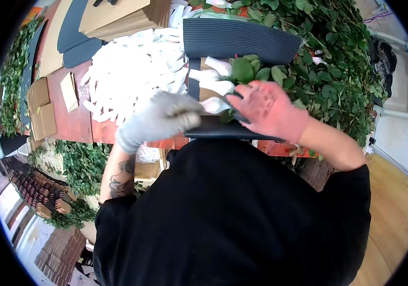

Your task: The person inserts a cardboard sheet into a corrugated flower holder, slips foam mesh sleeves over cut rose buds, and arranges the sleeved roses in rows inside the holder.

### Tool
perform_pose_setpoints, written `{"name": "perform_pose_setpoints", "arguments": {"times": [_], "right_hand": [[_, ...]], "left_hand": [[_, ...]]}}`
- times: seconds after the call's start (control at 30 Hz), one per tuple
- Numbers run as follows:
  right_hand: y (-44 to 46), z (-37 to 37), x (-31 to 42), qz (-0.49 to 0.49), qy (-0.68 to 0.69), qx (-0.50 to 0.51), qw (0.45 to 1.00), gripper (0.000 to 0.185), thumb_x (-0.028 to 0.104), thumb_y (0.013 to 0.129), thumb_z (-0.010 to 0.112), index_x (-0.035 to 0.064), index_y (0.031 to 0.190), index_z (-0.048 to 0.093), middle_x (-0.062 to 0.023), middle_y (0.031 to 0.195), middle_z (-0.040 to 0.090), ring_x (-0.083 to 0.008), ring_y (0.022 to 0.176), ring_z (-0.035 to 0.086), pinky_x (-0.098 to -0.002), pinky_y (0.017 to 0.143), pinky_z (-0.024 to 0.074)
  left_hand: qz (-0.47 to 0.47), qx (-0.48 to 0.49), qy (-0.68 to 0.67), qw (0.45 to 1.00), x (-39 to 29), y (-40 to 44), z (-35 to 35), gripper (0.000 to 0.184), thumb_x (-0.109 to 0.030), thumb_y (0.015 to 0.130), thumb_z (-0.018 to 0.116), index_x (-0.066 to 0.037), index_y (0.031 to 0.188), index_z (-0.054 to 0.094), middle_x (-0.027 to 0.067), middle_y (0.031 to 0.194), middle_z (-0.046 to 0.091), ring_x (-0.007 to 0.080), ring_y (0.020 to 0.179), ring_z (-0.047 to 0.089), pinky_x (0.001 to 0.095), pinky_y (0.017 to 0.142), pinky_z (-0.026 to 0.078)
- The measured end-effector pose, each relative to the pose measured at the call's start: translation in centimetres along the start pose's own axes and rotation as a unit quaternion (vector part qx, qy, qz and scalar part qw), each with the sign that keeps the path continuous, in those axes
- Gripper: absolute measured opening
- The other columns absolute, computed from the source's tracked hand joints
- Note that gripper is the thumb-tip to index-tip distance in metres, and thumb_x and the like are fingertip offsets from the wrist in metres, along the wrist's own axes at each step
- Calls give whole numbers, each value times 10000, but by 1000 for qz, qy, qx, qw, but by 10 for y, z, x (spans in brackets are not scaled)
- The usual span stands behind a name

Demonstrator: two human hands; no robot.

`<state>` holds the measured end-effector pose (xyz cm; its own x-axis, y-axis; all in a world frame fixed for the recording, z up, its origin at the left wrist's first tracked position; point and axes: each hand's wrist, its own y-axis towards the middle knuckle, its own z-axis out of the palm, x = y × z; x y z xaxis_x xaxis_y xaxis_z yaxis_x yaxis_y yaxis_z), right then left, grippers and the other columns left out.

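My left hand (166,119), in a grey-white glove, is over the table's near side with its fingers curled together; whatever they may hold is too blurred to tell. My right hand (268,107), in a stained pink glove, has its fingers bent over green stems and the near netted flower head. Several flower heads in white netting (218,87) lie side by side, pointing left, with green leaves (243,69) to their right. Under them is brown cardboard with a dark sheet. A black ribbed sheet (242,40) stands behind them, and a black flap (228,128) runs along the near edge.
A heap of white net sleeves (135,66) spreads left of the flowers. Stacked cardboard (118,19) and dark sheets (77,43) lie at the back left. Leafy stems (332,86) pile up at the right. Brown cardboard pieces (42,109) rest on the red table (73,126).
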<state>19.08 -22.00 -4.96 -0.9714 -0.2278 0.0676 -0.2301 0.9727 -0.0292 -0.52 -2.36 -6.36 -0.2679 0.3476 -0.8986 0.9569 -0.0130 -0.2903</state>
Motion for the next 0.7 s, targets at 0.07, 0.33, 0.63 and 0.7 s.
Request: {"name": "perform_pose_setpoints", "arguments": {"times": [0.07, 0.33, 0.63, 0.7], "right_hand": [[-4, 19, 1, -26, 66, -2, 997, 479, 252, 736, 665, 95, 1167, 526, -81, 1002, 577, -227, 936, 585, -359, 803, 457], [3, -42, -30, 123, 230, -89, 961, 357, 231, 744, 675, 77, 1060, 613, -90, 953, 646, -262, 853, 632, -365, 797, 502], [-18, 9, 0, 82, -145, 35, 985, 623, 462, 748, 629, 135, 1263, 501, -90, 1197, 513, -304, 1128, 474, -447, 970, 380], [-12, 18, 2, 94, -131, 67, 985, 620, 458, 751, 619, 140, 1268, 493, -84, 1187, 507, -292, 1136, 467, -433, 948, 381]], "left_hand": [[-75, -67, -40, 994, 2, 4, -3, 356, -256, 844, 639, -16, 1107, 629, 182, 1084, 610, 283, 826, 635, 349, 773, 494], [30, -217, 223, 950, 30, 44, 18, 318, -238, 856, 600, -112, 1147, 624, 172, 1099, 621, 319, 981, 618, 388, 817, 505], [-17, -212, 169, 962, 27, 48, 12, 270, -179, 882, 579, -31, 1100, 642, 132, 843, 626, 254, 783, 620, 345, 728, 480], [-10, -210, 131, 969, 34, 52, 12, 295, -240, 893, 570, -57, 1114, 640, 160, 908, 638, 291, 843, 625, 364, 763, 484]]}}
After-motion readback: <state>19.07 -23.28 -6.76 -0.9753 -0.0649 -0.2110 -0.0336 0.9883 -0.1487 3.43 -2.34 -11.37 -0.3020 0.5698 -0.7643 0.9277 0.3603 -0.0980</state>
